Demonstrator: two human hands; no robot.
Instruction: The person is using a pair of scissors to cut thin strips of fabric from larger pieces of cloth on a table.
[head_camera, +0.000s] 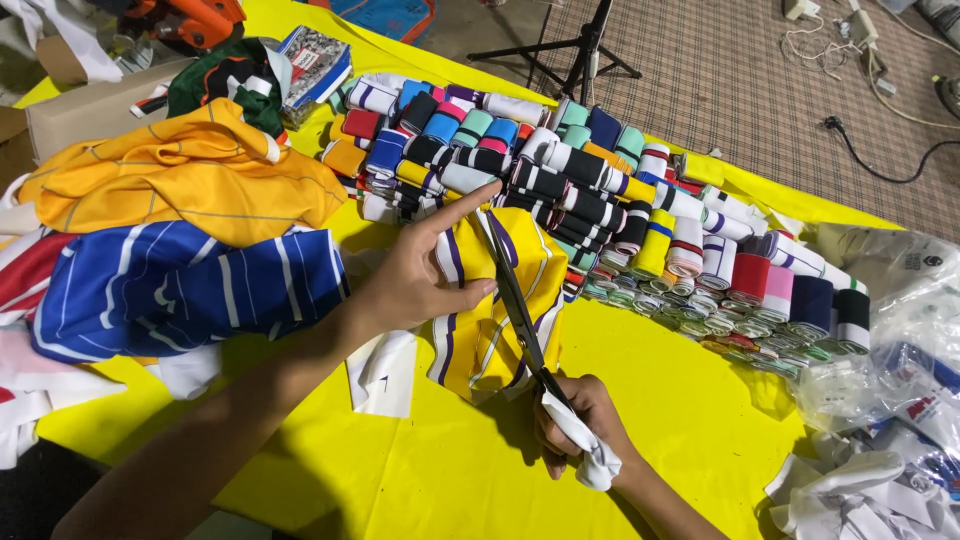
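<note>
Head view: scissors (518, 300) handles (cloth-wrapped) hidden inside right hand (578, 420), over yellow fabric (490, 330).

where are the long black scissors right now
In the head view, the long black scissors lie just right of centre, held by the right hand, blades across the yellow cloth piece with purple and white stripes, beside the left hand.

The yellow cloth (480, 320), striped in purple and white, lies rumpled on the yellow table cover at the centre of the frame. The scissors (515, 300), dark-bladed with white rag wrapped round the handles, lie across it with blades nearly closed, pointing toward the upper middle, handles toward the lower centre.
</note>
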